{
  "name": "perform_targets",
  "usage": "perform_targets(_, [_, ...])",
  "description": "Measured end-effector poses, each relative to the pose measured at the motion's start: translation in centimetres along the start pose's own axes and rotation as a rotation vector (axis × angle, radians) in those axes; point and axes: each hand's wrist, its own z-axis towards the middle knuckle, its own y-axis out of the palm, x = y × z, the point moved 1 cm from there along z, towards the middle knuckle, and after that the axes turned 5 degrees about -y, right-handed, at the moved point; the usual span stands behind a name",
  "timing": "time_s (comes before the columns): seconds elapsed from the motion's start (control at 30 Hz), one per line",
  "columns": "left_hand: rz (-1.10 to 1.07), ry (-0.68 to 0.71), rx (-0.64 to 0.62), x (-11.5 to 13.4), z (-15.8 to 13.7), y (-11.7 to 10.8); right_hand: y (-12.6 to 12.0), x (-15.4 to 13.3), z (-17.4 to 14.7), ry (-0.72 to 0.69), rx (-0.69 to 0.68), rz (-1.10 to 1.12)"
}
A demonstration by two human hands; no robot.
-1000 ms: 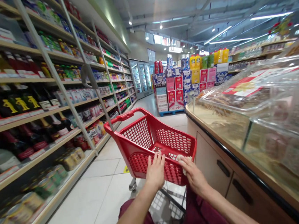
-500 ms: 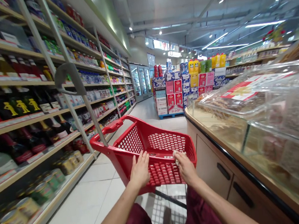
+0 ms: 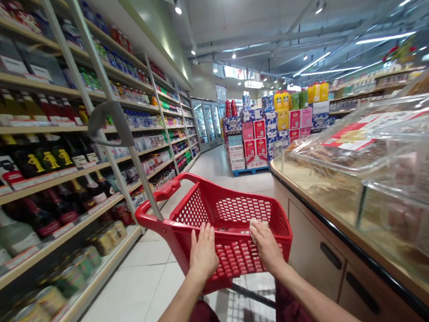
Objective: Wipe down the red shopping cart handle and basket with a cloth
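Observation:
A red plastic shopping cart (image 3: 172, 228) with perforated basket walls stands sideways before me. My left hand (image 3: 204, 256) lies on its near wall, fingers stretched out and pointing over the rim. Farther right along that rim, my right hand (image 3: 267, 249) has its fingers closed around a pale crumpled cloth (image 3: 265, 223). Most of the cloth is hidden by the fingers. A grey handle (image 3: 121, 123) on a metal pole rises from the cart's left end. The visible part of the basket floor shows red plastic.
Shelves of bottles and cans (image 3: 70, 228) line the left side. Close on the right runs a wooden counter (image 3: 307, 238) bearing clear plastic-covered baked goods (image 3: 358, 133). Stacked drink cartons (image 3: 250, 148) stand on a blue pallet ahead, with glass-door fridges (image 3: 207, 119) beyond.
The view has shifted slightly, so the cart and shelves appear a little lower and farther right. Both hands stay at the cart's near rim, the right one still holding the cloth.

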Motion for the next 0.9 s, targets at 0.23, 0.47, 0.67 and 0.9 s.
perform_targets(0.23, [0.013,-0.031,0.078,-2.0,-0.3,-1.1,-1.7,6.2,-1.8,0.105,0.003,-0.086])
perform_targets(0.47, [0.029,-0.051,0.084,-0.8,-0.7,-1.7,1.4,-1.0,2.0,-0.019,-0.007,0.115])
perform_targets(0.67, [0.051,-0.035,0.102,-0.7,-1.2,-1.4,0.0,1.3,0.9,0.037,0.024,0.034])
perform_targets(0.9, [-0.023,-0.018,0.182,-0.5,-1.5,-1.3,3.0,-4.9,3.2,-0.052,0.055,0.145])
